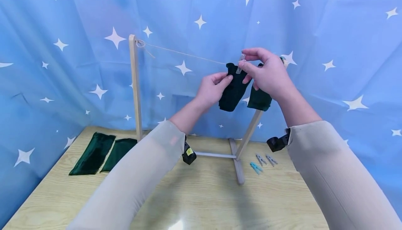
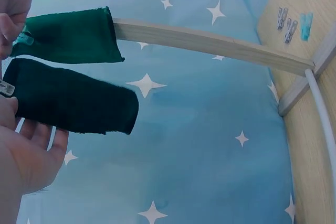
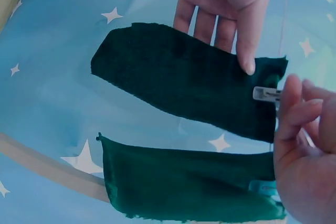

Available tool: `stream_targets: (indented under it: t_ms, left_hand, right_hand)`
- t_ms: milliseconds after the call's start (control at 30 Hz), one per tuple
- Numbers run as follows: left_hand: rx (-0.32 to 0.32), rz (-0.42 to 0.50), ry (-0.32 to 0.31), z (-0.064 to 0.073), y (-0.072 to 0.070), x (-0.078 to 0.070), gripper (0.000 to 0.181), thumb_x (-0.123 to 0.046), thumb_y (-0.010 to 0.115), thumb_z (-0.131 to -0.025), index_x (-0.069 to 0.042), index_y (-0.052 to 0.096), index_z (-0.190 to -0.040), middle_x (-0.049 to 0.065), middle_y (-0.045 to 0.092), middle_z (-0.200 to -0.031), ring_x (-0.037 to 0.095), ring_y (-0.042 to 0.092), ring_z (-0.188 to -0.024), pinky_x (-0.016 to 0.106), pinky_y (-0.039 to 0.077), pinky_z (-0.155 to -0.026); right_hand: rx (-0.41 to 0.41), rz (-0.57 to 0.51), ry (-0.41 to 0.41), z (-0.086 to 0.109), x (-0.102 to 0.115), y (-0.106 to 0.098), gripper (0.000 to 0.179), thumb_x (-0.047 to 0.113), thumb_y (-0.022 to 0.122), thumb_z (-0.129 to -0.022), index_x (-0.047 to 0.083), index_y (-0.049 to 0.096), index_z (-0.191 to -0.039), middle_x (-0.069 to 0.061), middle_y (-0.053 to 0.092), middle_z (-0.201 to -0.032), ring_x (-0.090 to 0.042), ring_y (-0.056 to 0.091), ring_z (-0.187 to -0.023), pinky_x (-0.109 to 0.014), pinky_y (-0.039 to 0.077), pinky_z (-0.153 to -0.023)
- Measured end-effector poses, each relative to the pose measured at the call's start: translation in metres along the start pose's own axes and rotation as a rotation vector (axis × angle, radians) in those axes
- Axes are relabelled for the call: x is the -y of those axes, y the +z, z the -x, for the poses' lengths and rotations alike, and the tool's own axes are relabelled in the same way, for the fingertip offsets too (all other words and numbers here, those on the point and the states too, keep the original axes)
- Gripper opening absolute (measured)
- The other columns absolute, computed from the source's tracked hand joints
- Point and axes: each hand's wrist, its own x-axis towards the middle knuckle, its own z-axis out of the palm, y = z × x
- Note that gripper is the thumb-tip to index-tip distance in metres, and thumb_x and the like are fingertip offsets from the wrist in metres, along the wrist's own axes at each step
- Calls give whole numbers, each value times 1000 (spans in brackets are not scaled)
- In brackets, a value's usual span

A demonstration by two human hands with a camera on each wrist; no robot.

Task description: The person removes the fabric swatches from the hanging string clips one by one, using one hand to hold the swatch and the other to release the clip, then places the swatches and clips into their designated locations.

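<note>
A dark green cloth (image 1: 233, 90) (image 2: 73, 100) (image 3: 178, 77) hangs from the string (image 1: 182, 52) of a small wooden drying frame (image 1: 135, 90). My left hand (image 1: 211, 90) (image 3: 226, 3) holds its upper part, thumb on the front and fingers behind. My right hand (image 1: 267, 76) (image 3: 304, 145) pinches a clear clothespin (image 1: 240, 64) (image 3: 266, 94) at the cloth's top edge on the string. Just to the right hangs a second green cloth (image 1: 259, 100) (image 3: 184, 184), held by a teal clip (image 3: 262, 186).
Two more green cloths (image 1: 93, 153) (image 1: 117, 153) lie flat on the wooden table (image 1: 204, 195) at the left. One blue and two grey clothespins (image 1: 260, 162) (image 2: 291, 24) lie by the frame's right foot (image 1: 238, 169). A blue star-print curtain (image 1: 345, 48) surrounds the table.
</note>
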Motion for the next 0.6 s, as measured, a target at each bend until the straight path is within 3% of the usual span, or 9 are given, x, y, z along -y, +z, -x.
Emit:
stream_targets:
  t_ms: [167,333,400,467,533,600]
  left_hand:
    - [-3,22,3,0,-3,-4,40,-32,66,-112,-11,72,-146,8,76,-142,24,73,-131,43,55,-118]
    - [-4,43,32,1,-3,-8,36,-32,66,-112,-9,76,-138,10,80,-133,23,76,-122,42,57,-115]
    - [-12,33,41,2,-3,-9,33,-32,65,-113,-8,80,-130,8,84,-121,19,76,-111,36,60,-105]
    - [-11,21,46,3,-4,-9,31,-32,64,-113,-8,80,-124,5,81,-98,17,71,-90,29,56,-85]
    - [2,6,47,5,-5,-10,30,-32,64,-114,-7,80,-120,3,68,-77,16,59,-74,27,45,-69]
    - [26,-2,45,8,-7,-11,30,-32,63,-114,-5,77,-116,2,49,-66,20,46,-64,30,34,-62]
  right_hand:
    - [-18,19,-37,0,6,0,48,39,69,-109,20,64,-152,-6,66,-138,-20,75,-80,-24,54,-58]
    - [-58,53,-22,2,9,0,46,36,66,-111,12,62,-149,-7,65,-134,-14,74,-77,-22,55,-61]
    - [-80,61,-21,3,8,1,43,35,64,-112,9,60,-146,-7,63,-132,-12,72,-75,-21,56,-63]
    - [-110,68,-29,4,7,2,39,34,61,-113,8,61,-143,-6,61,-128,-11,70,-75,-20,56,-65]
    - [-146,62,-41,6,5,3,36,33,60,-113,7,62,-139,-5,60,-123,-11,69,-75,-19,56,-65]
    - [-194,49,-56,8,3,4,32,32,60,-113,8,63,-134,-2,61,-119,-10,68,-74,-18,56,-66]
